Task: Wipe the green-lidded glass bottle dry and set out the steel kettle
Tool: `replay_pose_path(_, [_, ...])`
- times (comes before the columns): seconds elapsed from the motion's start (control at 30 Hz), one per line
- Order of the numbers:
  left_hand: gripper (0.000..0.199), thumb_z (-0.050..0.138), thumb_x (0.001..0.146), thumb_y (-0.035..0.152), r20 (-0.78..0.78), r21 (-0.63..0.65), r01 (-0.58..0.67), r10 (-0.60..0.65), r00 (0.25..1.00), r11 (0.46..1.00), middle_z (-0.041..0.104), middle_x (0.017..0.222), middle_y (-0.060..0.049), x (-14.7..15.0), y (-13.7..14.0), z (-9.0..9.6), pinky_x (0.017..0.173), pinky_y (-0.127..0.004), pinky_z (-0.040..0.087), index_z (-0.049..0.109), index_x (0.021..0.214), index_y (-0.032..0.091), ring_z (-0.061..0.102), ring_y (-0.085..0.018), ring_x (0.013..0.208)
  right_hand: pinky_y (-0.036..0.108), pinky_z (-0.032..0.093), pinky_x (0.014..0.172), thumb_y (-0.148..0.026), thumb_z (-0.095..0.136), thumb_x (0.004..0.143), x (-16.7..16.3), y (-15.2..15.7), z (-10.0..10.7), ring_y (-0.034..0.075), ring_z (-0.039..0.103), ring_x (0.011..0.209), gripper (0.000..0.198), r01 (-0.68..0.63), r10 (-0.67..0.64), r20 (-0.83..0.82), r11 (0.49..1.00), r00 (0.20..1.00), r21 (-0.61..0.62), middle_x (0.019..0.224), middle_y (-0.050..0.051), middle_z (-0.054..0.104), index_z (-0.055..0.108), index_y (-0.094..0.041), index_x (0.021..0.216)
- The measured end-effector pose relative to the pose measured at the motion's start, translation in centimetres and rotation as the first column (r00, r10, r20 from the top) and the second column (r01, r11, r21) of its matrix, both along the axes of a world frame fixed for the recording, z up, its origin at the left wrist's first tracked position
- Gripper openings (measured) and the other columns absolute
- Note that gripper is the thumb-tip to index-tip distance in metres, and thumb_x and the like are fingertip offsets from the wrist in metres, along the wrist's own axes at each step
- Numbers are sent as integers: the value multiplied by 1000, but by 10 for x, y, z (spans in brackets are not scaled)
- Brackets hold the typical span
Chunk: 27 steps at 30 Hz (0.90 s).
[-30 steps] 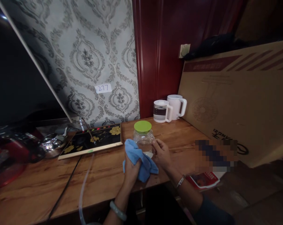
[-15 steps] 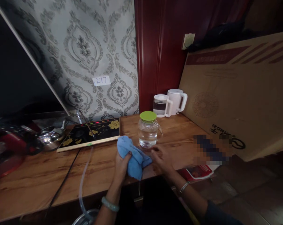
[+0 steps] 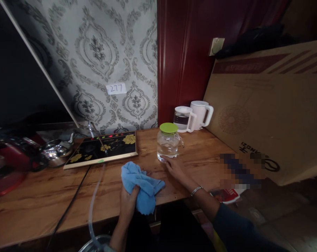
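Observation:
My left hand (image 3: 128, 199) grips a blue cloth (image 3: 141, 185) that is bunched up and hangs over the table's front edge. Fingers extended, my right hand (image 3: 175, 167) is at the lower front of a clear glass jug (image 3: 167, 146); whether the fingertips touch the glass I cannot tell. The jug stands upright on the wooden table, holds clear liquid and has a green lid (image 3: 168, 128). Its glass handle points to the right.
An induction cooktop (image 3: 116, 143) with a metal spout sits left of the jug, a steel kettle (image 3: 57, 150) beyond it. Behind the jug stand a white-lidded glass pitcher (image 3: 182, 120) and a white kettle (image 3: 199, 112). A large cardboard box (image 3: 268, 105) leans at right.
My right hand has moved from beside the cloth toward the jug's base. The left hand has drawn the cloth a little left and nearer to me. The view has shifted slightly.

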<state>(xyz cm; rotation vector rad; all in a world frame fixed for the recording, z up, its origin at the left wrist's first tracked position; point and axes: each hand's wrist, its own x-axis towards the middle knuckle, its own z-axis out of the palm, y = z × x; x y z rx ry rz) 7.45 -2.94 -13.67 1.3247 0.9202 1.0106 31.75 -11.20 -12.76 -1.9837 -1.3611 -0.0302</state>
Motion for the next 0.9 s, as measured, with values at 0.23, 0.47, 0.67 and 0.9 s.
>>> replay_pose_path(0.23, [66,85,56,66,-17,26,-18,18,1000,999,80,100,-11,-3,4,-9,95,-47,60,72,100,19,75,-35,102,38,53,90,-23,59,94,40,43,0,30,73,103,43,0,-2,-85,1000,996,-28,121,8,79,72,-29,135])
replay_pose_path(0.47, [73,84,50,74,-83,46,-53,56,995,998,80,90,-10,-5,5,-12,86,-46,62,73,95,19,76,-37,94,35,54,90,-27,62,93,86,84,1,26,72,98,39,-12,11,-184,1000,983,-6,109,5,82,75,-27,129])
replay_pose_path(0.67, [78,83,50,72,-154,75,-86,97,983,993,78,83,-8,-6,2,-14,83,-47,62,73,107,20,76,-38,91,36,53,93,-32,66,92,118,110,-1,27,71,99,35,-11,17,-224,1000,974,25,110,6,81,77,-27,125])
replay_pose_path(0.9, [71,79,57,71,-214,133,-163,189,958,978,78,86,-8,-7,-4,-18,88,-49,62,73,108,23,74,-41,104,36,54,90,-36,62,94,152,126,-14,25,71,94,35,-35,46,-267,998,963,45,105,5,81,77,-26,123])
